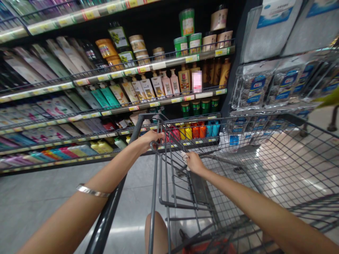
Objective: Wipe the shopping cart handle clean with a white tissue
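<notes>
A grey wire shopping cart (pixel 265 192) stands before me, its dark push handle (pixel 112 208) running along the left. My left hand (pixel 152 139) is closed around the wire frame near the far end of that handle. A metal bracelet (pixel 93 191) circles my left wrist. Lower and to the right, my right hand (pixel 195 163) is closed on a crumpled white cloth or tissue (pixel 184 159). The cloth touches the bars of the cart's fold-down seat rack (pixel 172 183). My right fingertips are partly hidden behind the cloth and wires.
Beyond the cart, store shelves (pixel 87 79) hold rows of bottles and jars. Packs of scouring pads (pixel 254 88) hang at the right. Something red (pixel 209 246) shows under the cart. My knee (pixel 157 229) is below the seat rack, above the grey tiled floor (pixel 53 204).
</notes>
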`<move>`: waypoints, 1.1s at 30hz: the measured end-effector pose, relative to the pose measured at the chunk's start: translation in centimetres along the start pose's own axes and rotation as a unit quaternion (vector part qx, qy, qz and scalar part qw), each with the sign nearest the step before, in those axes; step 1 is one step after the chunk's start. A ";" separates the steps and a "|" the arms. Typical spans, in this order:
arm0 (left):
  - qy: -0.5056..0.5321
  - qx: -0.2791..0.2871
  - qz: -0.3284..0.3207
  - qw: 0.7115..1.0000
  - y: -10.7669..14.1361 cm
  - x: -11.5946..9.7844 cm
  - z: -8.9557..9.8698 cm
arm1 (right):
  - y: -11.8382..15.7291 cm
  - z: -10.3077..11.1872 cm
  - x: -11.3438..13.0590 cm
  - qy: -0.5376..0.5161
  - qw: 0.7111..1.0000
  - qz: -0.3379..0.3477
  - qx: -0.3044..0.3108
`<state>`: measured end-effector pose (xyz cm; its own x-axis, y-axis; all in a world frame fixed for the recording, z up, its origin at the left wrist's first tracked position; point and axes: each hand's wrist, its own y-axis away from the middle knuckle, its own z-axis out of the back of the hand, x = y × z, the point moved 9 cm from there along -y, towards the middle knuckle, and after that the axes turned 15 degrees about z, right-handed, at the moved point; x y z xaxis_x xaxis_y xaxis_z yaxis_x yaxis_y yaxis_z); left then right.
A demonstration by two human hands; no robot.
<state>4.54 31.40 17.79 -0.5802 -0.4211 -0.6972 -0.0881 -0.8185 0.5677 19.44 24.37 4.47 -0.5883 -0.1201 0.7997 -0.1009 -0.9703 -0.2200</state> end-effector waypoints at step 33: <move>0.001 0.011 0.000 1.000 -1.1 0.3 -0.2 | -4.9 1.7 7.9 -0.110 0.959 0.217 -0.141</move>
<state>4.63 32.11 16.91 -0.5791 -0.4220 -0.6975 -0.1060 -0.8093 0.5777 16.61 27.84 12.81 -0.4428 -0.5724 0.6902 -0.1165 -0.7265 -0.6773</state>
